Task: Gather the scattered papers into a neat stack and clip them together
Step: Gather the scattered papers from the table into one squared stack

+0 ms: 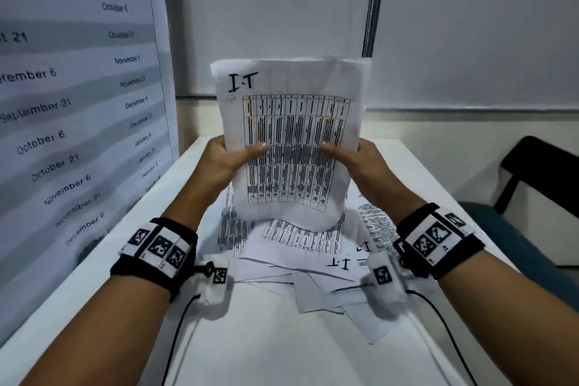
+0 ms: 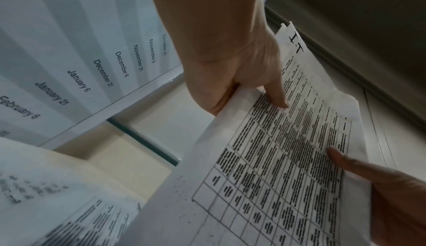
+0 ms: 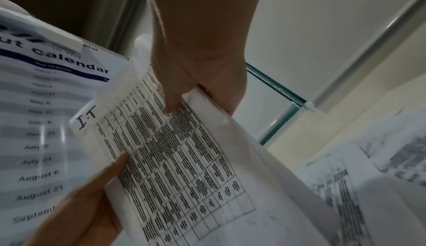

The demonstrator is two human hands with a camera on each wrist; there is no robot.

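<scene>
A stack of papers (image 1: 291, 122) stands upright over the white table (image 1: 257, 348); its front sheet carries a printed grid and a handwritten "I-T". My left hand (image 1: 241, 153) grips its left edge and my right hand (image 1: 347, 153) grips its right edge, both thumbs lying on the front sheet. The stack's lower edge curls forward over several loose printed sheets (image 1: 300, 263) spread on the table. In the left wrist view the left hand (image 2: 244, 82) pinches the stack (image 2: 276, 173). In the right wrist view the right hand (image 3: 198, 88) pinches the stack (image 3: 184, 162). The fingers behind the stack are hidden.
A large calendar poster (image 1: 78, 103) stands along the table's left side. A white wall and a blind cord (image 1: 372, 9) lie behind. A black chair (image 1: 539, 166) stands off the right edge. Thin black cables (image 1: 178, 326) trail from my wrist bands.
</scene>
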